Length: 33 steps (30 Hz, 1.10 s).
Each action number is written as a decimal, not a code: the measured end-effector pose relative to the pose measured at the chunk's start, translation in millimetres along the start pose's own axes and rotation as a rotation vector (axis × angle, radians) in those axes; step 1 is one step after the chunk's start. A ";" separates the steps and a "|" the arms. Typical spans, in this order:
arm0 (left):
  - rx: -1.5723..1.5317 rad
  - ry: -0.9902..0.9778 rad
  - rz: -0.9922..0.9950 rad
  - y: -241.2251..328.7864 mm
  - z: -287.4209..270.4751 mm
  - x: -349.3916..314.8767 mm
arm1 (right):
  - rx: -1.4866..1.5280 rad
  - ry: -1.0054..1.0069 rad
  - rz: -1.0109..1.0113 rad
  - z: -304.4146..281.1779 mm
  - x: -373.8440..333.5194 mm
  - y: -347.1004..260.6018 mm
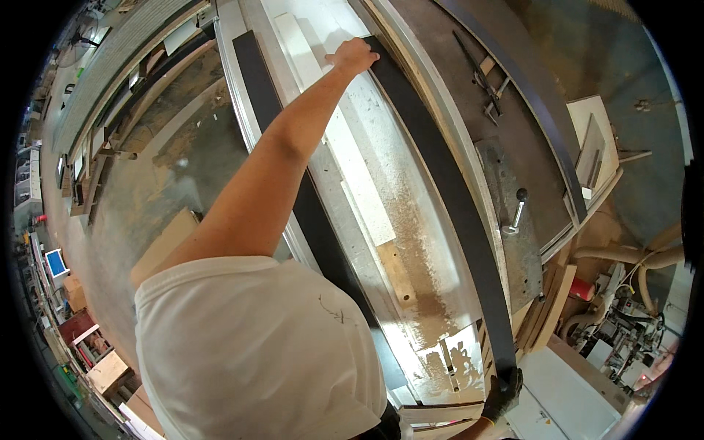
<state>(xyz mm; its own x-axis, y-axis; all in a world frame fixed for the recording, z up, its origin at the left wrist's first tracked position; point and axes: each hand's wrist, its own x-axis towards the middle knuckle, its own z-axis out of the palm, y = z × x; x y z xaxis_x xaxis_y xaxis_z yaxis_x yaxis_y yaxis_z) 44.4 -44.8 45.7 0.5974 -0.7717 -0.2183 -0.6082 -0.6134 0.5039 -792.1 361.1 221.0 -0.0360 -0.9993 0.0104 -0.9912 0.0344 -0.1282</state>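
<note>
A long dark strip of board (460,209) lies lengthwise along the right side of a pale, dusty machine bed. My bare left hand (354,56) reaches far forward, its fingers closed over the strip's far end. At the near end, my right hand (504,394), in a dark glove, grips the same strip, its fingers partly hidden. Another dark strip (320,220) runs along the bed's left side, passing under my left arm. Between the two, a white narrow board (359,176) lies on the bed (436,282), with brown sawdust around it.
On the right, a lever with a black knob (518,209) rises from a grey metal plate (493,165). A black clamp-like tool (478,77) lies farther off. Wooden planks (546,312) and a hose (623,254) are at the lower right. A slatted rack (121,81) stands at the left.
</note>
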 end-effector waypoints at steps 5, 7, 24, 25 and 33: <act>0.007 0.034 -0.045 3.1 5.6 1.9 | 0.032 0.009 0.093 12.1 2.6 -13.3; 0.010 0.029 -0.051 4.5 6.2 3.5 | 0.012 0.005 0.064 18.6 1.7 -6.9; 0.058 0.087 -0.031 5.5 15.5 8.1 | 0.046 0.013 -0.013 61.9 -4.0 14.7; 0.049 0.087 -0.050 4.3 16.2 10.5 | 0.079 0.010 0.028 64.2 -3.4 9.5; 0.072 0.085 -0.059 3.5 16.1 12.8 | 0.023 -0.013 0.023 66.5 1.1 3.9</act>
<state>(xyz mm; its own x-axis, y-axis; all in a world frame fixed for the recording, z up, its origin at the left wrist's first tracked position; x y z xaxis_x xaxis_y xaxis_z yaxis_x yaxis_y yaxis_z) 41.4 -59.5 31.2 0.6736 -0.7185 -0.1732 -0.6044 -0.6704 0.4304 -787.5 359.2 154.6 -0.0574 -0.9983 -0.0057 -0.9868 0.0576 -0.1512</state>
